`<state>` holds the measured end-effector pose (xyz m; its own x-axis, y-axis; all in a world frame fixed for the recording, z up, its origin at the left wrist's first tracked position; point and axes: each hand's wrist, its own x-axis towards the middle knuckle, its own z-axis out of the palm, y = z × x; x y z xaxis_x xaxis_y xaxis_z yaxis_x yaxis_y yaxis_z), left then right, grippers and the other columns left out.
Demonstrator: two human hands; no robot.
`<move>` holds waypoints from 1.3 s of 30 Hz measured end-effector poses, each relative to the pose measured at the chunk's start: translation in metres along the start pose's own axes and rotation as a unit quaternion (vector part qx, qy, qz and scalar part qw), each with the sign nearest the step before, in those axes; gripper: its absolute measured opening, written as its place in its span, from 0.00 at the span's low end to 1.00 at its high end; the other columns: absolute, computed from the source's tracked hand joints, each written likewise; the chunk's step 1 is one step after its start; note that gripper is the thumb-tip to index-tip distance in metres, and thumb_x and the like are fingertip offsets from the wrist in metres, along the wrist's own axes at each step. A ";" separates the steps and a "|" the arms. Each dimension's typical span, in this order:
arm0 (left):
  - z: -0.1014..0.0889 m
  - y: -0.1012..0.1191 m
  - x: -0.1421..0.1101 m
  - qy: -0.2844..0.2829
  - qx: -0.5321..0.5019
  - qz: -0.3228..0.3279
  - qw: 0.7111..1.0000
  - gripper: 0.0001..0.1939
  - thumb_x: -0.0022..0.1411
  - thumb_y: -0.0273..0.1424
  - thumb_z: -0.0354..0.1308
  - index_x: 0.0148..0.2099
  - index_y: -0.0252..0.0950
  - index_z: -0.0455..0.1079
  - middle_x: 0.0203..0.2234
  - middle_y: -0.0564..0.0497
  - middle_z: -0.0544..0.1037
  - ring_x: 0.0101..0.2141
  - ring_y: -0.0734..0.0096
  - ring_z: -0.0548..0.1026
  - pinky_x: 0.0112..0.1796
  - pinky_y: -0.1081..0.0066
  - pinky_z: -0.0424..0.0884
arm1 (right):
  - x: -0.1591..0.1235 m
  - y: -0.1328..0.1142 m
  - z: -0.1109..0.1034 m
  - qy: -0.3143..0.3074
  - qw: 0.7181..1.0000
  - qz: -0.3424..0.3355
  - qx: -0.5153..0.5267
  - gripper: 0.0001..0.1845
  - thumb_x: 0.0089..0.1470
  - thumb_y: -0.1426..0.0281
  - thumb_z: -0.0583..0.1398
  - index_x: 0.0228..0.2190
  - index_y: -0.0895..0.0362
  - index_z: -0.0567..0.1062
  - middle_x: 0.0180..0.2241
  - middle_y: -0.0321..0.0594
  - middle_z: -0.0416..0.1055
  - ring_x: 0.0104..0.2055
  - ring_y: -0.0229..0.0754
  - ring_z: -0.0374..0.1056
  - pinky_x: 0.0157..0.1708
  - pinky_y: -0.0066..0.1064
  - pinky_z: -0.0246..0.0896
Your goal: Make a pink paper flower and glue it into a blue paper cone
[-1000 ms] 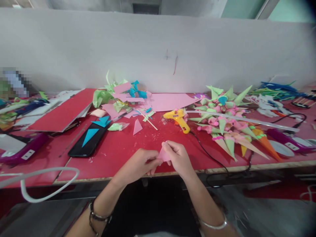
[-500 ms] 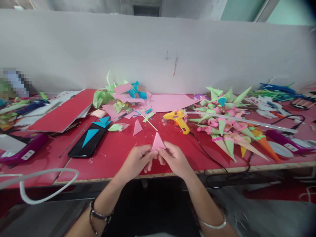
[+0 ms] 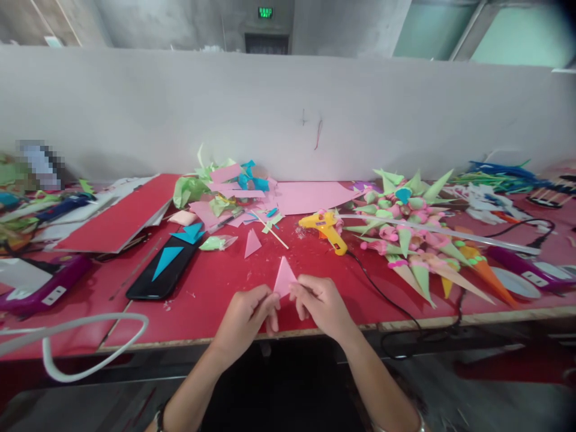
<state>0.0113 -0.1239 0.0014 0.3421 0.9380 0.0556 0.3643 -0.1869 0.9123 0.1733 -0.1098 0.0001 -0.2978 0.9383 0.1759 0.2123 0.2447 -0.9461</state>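
Both hands meet over the front edge of the red table [image 3: 216, 276]. My left hand [image 3: 246, 315] and my right hand [image 3: 320, 303] pinch the bottom corners of a small pink paper triangle [image 3: 284, 277], whose tip points up and away from me. Fingers of both hands are closed on the paper. A yellow glue gun [image 3: 324, 227] lies just beyond the hands, its black cord [image 3: 387, 297] running right and off the table's edge.
A pile of green, pink and orange paper cones [image 3: 414, 240] lies to the right. Paper scraps [image 3: 225, 192] and a pink sheet [image 3: 310, 197] sit at the back. A black phone [image 3: 164, 267] with blue triangles lies left, beside a red board [image 3: 119, 213]. A loose pink triangle [image 3: 252, 243] lies ahead.
The pink paper has been turned from lying low between the fingers to standing tip-up. The camera has tilted slightly, so the table sits lower in view.
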 end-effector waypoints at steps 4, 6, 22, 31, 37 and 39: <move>-0.006 -0.003 -0.001 0.027 0.022 -0.010 0.999 0.17 0.60 0.36 0.45 0.21 0.34 0.57 0.10 0.58 0.66 0.13 0.81 0.65 0.19 0.81 0.60 | 0.003 0.000 0.003 -0.025 0.999 -0.004 -0.021 0.19 0.56 0.61 0.47 0.18 0.57 0.63 0.10 0.30 0.59 0.13 0.31 0.57 0.17 0.22 0.52; -0.009 -0.007 -0.002 0.027 0.003 -0.021 0.999 0.17 0.60 0.37 0.45 0.21 0.34 0.58 0.10 0.58 0.66 0.13 0.81 0.64 0.18 0.81 0.59 | 0.005 -0.004 0.001 -0.071 0.997 0.005 -0.034 0.20 0.57 0.62 0.45 0.19 0.57 0.64 0.10 0.30 0.59 0.13 0.31 0.57 0.17 0.23 0.52; -0.013 -0.013 0.000 0.024 -0.089 -0.023 0.995 0.18 0.58 0.41 0.47 0.25 0.32 0.64 0.14 0.55 0.66 0.18 0.79 0.64 0.22 0.79 0.62 | 0.159 -0.015 0.021 -0.033 0.873 -0.016 -0.487 0.15 0.50 0.81 0.50 0.41 0.63 0.67 0.43 0.53 0.67 0.46 0.46 0.63 0.41 0.31 0.56; -0.012 -0.012 0.001 0.044 -0.070 -0.013 0.997 0.18 0.58 0.40 0.45 0.22 0.33 0.61 0.14 0.55 0.64 0.18 0.79 0.64 0.23 0.78 0.61 | 0.172 0.002 0.027 -0.019 0.865 0.025 -0.500 0.16 0.49 0.79 0.52 0.42 0.60 0.67 0.41 0.51 0.69 0.43 0.48 0.66 0.36 0.32 0.58; -0.019 -0.015 0.006 0.050 -0.064 -0.017 0.997 0.16 0.59 0.36 0.43 0.23 0.34 0.59 0.16 0.56 0.65 0.19 0.78 0.65 0.27 0.76 0.62 | 0.143 -0.024 0.010 -0.001 0.879 -0.042 -0.475 0.12 0.52 0.71 0.50 0.39 0.60 0.65 0.35 0.48 0.70 0.37 0.46 0.66 0.32 0.30 0.56; -0.028 -0.011 0.013 0.049 -0.039 -0.015 0.998 0.16 0.60 0.37 0.42 0.24 0.35 0.59 0.14 0.57 0.64 0.19 0.77 0.65 0.26 0.76 0.61 | 0.125 -0.031 -0.002 -0.018 0.887 -0.073 -0.455 0.12 0.56 0.69 0.46 0.36 0.57 0.66 0.29 0.40 0.70 0.31 0.40 0.66 0.29 0.27 0.55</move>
<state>-0.0129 -0.1010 0.0036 0.2436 0.9677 0.0645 0.3040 -0.1394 0.9424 0.1312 0.0002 0.0522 -0.4091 0.8764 0.2542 0.8285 0.4735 -0.2989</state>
